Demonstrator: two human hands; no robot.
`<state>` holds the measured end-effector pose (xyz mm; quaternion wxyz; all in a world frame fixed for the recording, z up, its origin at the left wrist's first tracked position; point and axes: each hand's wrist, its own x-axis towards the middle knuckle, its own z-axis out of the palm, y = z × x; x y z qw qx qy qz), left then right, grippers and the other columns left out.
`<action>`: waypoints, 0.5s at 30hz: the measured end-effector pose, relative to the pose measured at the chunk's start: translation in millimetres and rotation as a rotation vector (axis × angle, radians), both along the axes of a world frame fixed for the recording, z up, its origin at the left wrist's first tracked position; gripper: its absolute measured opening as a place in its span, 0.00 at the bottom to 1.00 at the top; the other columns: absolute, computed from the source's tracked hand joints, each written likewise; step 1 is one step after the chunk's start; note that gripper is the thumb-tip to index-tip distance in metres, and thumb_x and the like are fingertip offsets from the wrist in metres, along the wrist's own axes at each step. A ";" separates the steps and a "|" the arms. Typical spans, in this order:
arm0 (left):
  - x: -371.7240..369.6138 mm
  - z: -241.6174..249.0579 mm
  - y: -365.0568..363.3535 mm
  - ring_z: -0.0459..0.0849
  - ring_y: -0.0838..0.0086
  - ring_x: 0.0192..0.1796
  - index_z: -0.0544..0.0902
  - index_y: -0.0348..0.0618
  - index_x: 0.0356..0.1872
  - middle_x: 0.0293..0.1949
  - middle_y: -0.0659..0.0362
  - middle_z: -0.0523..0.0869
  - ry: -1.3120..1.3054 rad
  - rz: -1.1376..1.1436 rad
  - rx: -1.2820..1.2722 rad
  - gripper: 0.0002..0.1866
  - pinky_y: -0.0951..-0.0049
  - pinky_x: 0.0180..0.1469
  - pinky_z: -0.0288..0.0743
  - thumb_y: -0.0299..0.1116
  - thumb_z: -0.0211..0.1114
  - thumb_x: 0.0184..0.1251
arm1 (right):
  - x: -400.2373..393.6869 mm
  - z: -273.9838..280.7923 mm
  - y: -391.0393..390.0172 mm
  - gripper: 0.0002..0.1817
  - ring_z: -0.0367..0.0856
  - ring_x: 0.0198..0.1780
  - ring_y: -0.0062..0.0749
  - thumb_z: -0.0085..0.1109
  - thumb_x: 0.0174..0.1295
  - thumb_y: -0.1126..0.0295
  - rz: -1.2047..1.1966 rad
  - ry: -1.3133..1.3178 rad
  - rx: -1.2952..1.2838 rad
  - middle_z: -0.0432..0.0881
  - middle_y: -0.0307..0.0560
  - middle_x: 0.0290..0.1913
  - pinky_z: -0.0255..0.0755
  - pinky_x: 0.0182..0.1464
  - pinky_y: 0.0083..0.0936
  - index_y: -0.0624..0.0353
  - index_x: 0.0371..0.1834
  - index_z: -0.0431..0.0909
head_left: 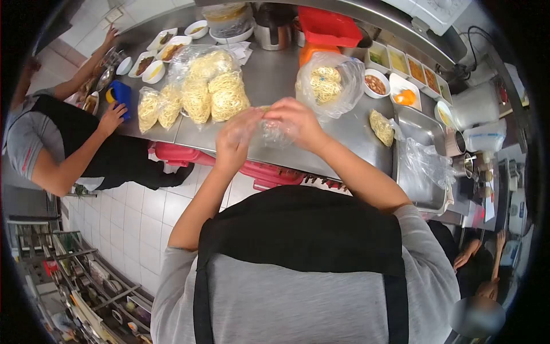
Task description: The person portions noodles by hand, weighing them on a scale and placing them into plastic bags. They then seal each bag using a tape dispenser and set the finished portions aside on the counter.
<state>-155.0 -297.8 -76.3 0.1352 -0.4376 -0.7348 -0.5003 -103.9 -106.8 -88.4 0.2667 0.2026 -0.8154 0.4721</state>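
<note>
Above the near edge of the steel counter, a crumpled clear plastic bag [276,133] is stretched between my two hands. My left hand [234,137] has its fingers closed on the bag's left side, with film lying over part of them. On the other side my right hand [298,121] pinches the bag, its fingers bent toward the left hand. What the bag contains, if anything, I cannot make out. Just left of my hands stand several clear bags of yellow noodles [228,96]. Beyond my right hand, a larger open plastic bag [327,86] holds more noodles.
A small noodle bag [381,127] lies to the right, beside a steel tray [421,123] with loose plastic in it. Sauce bowls [375,83] and a red basket [329,27] stand farther back. At left, a co-worker's hand [112,117] touches a blue object [120,98].
</note>
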 end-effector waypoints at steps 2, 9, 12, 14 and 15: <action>11.3 -17.0 -10.0 0.79 0.57 0.55 0.83 0.40 0.45 0.46 0.53 0.85 0.078 0.048 -0.087 0.11 0.62 0.58 0.70 0.27 0.56 0.65 | 12.6 -6.8 -1.9 0.14 0.79 0.44 0.39 0.63 0.49 0.75 -0.031 0.142 0.108 0.80 0.43 0.45 0.72 0.48 0.31 0.53 0.42 0.83; 36.2 -71.5 -18.9 0.83 0.57 0.46 0.83 0.40 0.40 0.39 0.53 0.86 -0.110 0.023 0.007 0.08 0.64 0.49 0.76 0.28 0.56 0.65 | 34.4 -52.7 -5.8 0.10 0.81 0.41 0.41 0.60 0.54 0.70 -0.037 0.087 0.136 0.83 0.47 0.38 0.73 0.47 0.33 0.56 0.40 0.82; 44.9 -76.0 -13.6 0.84 0.57 0.34 0.83 0.38 0.37 0.31 0.50 0.85 -0.292 0.183 -0.048 0.07 0.64 0.38 0.76 0.27 0.57 0.65 | 38.6 -69.9 -16.5 0.07 0.81 0.35 0.42 0.58 0.57 0.71 -0.093 -0.097 0.013 0.82 0.48 0.32 0.74 0.41 0.32 0.59 0.37 0.81; 43.4 -87.8 -11.3 0.83 0.57 0.29 0.82 0.37 0.36 0.26 0.49 0.83 -0.393 0.222 -0.010 0.07 0.65 0.33 0.74 0.28 0.56 0.65 | 35.6 -73.6 -18.8 0.06 0.81 0.32 0.42 0.56 0.59 0.71 -0.106 -0.240 -0.075 0.81 0.48 0.29 0.74 0.38 0.31 0.60 0.35 0.80; 41.1 -93.1 -11.8 0.82 0.63 0.29 0.81 0.36 0.34 0.25 0.50 0.82 -0.467 0.260 -0.070 0.08 0.67 0.32 0.73 0.29 0.56 0.65 | 33.8 -75.2 -18.1 0.06 0.81 0.31 0.41 0.55 0.60 0.71 -0.083 -0.324 -0.113 0.81 0.48 0.29 0.73 0.36 0.29 0.61 0.34 0.80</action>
